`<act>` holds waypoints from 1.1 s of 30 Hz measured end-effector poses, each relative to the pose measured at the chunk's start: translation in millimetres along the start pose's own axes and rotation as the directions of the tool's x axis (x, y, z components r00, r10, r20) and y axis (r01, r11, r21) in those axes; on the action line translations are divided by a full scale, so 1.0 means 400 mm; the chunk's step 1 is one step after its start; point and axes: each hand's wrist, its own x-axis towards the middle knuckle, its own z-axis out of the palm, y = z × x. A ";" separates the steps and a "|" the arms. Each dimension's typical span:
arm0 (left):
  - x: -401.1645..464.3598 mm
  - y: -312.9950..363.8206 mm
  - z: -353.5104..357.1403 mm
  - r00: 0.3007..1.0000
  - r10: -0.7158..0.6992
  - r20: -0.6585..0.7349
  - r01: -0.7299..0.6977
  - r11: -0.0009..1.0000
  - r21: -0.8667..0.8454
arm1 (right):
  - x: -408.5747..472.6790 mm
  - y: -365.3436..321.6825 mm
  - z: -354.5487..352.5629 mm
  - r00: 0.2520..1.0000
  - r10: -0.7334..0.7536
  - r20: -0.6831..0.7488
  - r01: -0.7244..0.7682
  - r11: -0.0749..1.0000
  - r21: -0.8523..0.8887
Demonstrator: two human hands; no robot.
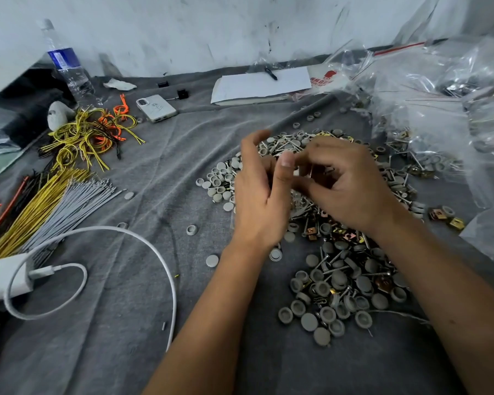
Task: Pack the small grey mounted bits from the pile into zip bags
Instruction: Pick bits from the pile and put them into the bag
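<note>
A wide pile of small grey mounted bits (340, 286), mixed with metal pins and brass clips, covers the grey cloth from the centre to the near right. Both hands hover over the middle of the pile. My left hand (257, 192) has curled fingers and a raised thumb, and it grips a small clear zip bag (298, 199) with pins showing inside. My right hand (348, 181) meets it at the bag's mouth, fingers curled, pinching a thin-pinned grey bit (311, 170). The hands hide most of the bag.
A heap of clear zip bags (445, 115) fills the right side. At left lie yellow and orange wire loops (89, 132), grey cable ties (77, 201), and a white charger and cable (160, 252). A phone (156, 108), a water bottle (69, 69) and a notepad (263, 85) sit at the back.
</note>
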 end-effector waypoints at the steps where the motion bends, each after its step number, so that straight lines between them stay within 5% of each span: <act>1: 0.000 0.001 0.000 1.000 0.007 0.009 -0.007 1.000 -0.007 | 0.000 0.000 0.005 1.000 -0.019 0.020 0.020 0.999 -0.036; 12: -0.003 0.001 0.003 1.000 0.000 -0.003 0.000 1.000 -0.021 | -0.003 -0.002 0.021 0.993 -0.110 -0.040 0.106 0.989 -0.099; 19: -0.001 0.002 0.010 0.992 0.115 0.048 -0.114 0.993 -0.030 | -0.006 -0.004 0.029 0.994 -0.104 -0.028 0.101 0.992 -0.080; 25: -0.006 0.006 0.010 0.989 0.142 0.041 -0.143 0.989 0.024 | -0.004 -0.007 0.027 0.997 0.004 -0.083 0.004 0.995 0.097; 29: -0.002 0.008 -0.002 0.997 0.038 -0.064 -0.025 0.981 0.191 | -0.005 0.009 0.014 0.958 0.222 -0.184 -0.171 0.951 0.256; 33: 0.001 0.010 -0.002 1.000 -0.003 -0.004 0.004 0.929 0.371 | -0.005 0.031 0.009 0.906 0.347 -0.242 -0.283 0.923 0.261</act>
